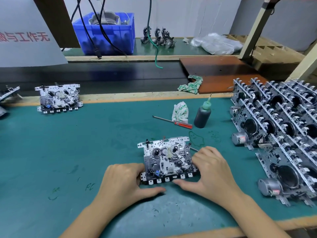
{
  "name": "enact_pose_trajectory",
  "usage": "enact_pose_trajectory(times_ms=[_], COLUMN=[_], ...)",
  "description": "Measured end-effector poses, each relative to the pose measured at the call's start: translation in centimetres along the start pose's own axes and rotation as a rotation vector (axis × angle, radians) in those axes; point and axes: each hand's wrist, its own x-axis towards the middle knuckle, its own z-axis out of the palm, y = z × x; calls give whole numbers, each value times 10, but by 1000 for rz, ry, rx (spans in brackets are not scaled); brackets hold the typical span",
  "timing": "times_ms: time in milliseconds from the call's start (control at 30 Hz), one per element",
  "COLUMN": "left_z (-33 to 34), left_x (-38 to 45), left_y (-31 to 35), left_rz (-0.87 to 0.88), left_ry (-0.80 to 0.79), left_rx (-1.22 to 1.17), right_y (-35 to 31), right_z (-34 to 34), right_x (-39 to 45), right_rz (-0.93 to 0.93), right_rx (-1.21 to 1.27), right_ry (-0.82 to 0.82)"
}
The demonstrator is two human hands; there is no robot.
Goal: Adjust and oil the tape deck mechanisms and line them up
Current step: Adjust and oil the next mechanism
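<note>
A metal tape deck mechanism (167,157) lies flat on the green mat (85,143) in front of me. My left hand (127,181) holds its near left corner, thumb along the front key row. My right hand (207,169) holds its right side, fingers curled over the edge and thumb under the front. A second mechanism (59,98) lies at the mat's far left edge. A dark oil bottle (203,114) with a green needle tip stands behind, beside a red-handled screwdriver (173,121).
Several stacked mechanisms (277,131) with motors fill the right side. A white-green rag (180,111) sits by the bottle, another (190,85) on a brown board (223,73). A black conveyor belt (103,74), blue bin (104,33) and hanging cables lie beyond.
</note>
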Motion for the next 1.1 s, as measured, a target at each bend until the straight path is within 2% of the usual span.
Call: enact_pose_trajectory(times_ms=[133, 300, 433, 567, 667, 767, 933, 1100], left_z=[1, 3, 5, 2, 4, 5, 3, 4], left_x=[0, 1, 2, 1, -1, -2, -1, -1], left_y=[2, 12, 8, -2, -4, -4, -6, -1], left_rz=[-39, -171, -181, -176, -159, -183, -121, -162], left_ry=[26, 72, 59, -3, -20, -53, -55, -43], left_rx=[-11, -1, 2, -212, -258, -187, -165, -128], right_y=[3, 4, 4, 2, 1, 2, -9, 1], right_z=[-1, -3, -5, -2, -2, -4, -1, -4], right_x=[1, 1, 2, 0, -1, 0, 1, 2], right_rz=[-80, -106, -126, -111, -94, -88, -9, -109], right_rx=[1, 42, 87, -4, -39, -21, -62, -12], right_ry=[-31, -74, -100, -58, -52, -60, 35, -62])
